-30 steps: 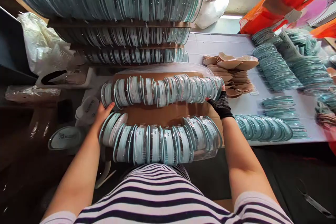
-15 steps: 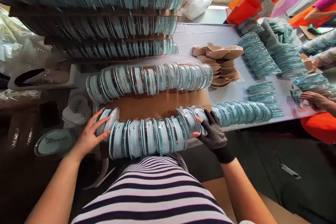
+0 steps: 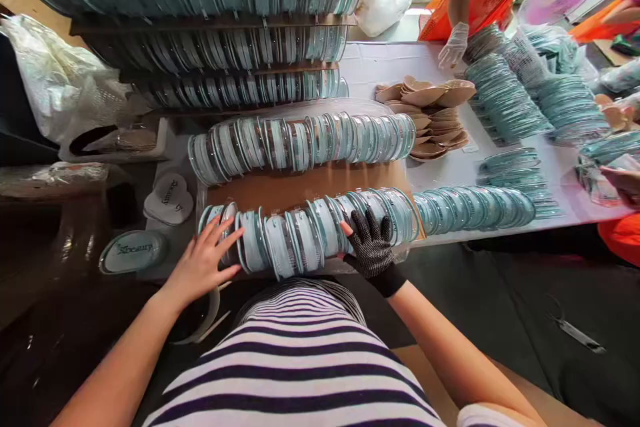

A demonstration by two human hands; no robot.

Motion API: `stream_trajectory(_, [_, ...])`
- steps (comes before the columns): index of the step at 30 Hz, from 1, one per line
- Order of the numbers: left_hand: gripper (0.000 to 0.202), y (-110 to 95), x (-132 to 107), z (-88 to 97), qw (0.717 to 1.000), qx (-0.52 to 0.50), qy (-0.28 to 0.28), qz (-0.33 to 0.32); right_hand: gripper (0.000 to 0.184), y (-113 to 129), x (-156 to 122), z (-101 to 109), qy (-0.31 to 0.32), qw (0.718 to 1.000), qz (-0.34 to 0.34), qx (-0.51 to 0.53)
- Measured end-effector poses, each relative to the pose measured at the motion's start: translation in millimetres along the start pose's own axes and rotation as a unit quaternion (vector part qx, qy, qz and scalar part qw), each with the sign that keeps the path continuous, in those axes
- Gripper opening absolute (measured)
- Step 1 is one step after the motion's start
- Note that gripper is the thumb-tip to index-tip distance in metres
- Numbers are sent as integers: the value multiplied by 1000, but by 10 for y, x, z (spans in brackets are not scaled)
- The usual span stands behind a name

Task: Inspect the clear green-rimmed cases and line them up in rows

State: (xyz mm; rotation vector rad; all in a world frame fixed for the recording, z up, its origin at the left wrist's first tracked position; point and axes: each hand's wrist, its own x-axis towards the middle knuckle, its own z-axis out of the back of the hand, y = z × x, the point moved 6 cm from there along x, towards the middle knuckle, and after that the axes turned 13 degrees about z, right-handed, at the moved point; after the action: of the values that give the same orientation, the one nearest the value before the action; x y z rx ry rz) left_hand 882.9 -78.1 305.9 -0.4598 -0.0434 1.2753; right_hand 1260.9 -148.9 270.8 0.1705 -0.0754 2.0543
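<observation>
A near row of clear round cases with pale blue inserts (image 3: 300,233) stands on edge on a brown cardboard sheet (image 3: 305,183). My bare left hand (image 3: 203,261) lies spread against the row's left end, fingers apart. My right hand (image 3: 371,243), in a black dotted glove, rests flat on the row right of its middle, fingers stretched out. A second row of the same cases (image 3: 300,143) stands behind on the cardboard, untouched.
Tall stacked layers of cases (image 3: 200,13) rise at the back. On the white table (image 3: 450,177) lie beige cups (image 3: 430,113) and more case rows (image 3: 475,208). Another person's white-gloved hand (image 3: 454,47) reaches in at far right. A loose lid (image 3: 133,251) lies at left.
Both hands left the far row and came to the near row. They then pressed in along it, the right hand moving left onto its top. The view shifted slightly.
</observation>
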Motion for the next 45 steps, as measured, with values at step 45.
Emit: stream_trajectory(45, [81,372,199,-549,859,-440,-189,178,53,513,1072,365,-109,984,135,31])
